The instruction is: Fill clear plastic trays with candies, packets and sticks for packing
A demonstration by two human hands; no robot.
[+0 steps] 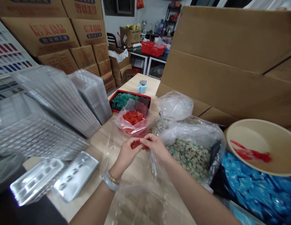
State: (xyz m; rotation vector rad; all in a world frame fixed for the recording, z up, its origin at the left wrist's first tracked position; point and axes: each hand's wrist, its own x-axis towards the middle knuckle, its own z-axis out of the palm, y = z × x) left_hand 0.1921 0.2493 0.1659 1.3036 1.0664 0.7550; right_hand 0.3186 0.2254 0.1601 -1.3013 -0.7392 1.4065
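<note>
My left hand [127,153] and my right hand [157,148] meet over the table, fingertips pinched together. Between them is a small red translucent piece [136,144], partly hidden by the fingers. Just beyond them stands an open clear plastic bag [122,126] with red pieces [133,117] of similar colour inside. A loose clear plastic sheet or bag [136,190] lies under my wrists. Right of my right hand, a clear bag holds many small tan-and-green pieces [189,156].
A red-rimmed black tray [145,101] holds green pieces, with a light blue mug [142,86] behind. Clear plastic trays [75,176] and tray stacks [58,93] stand left. At right are a beige basin [253,134], blue packets [258,190] and a tall cardboard sheet [225,62].
</note>
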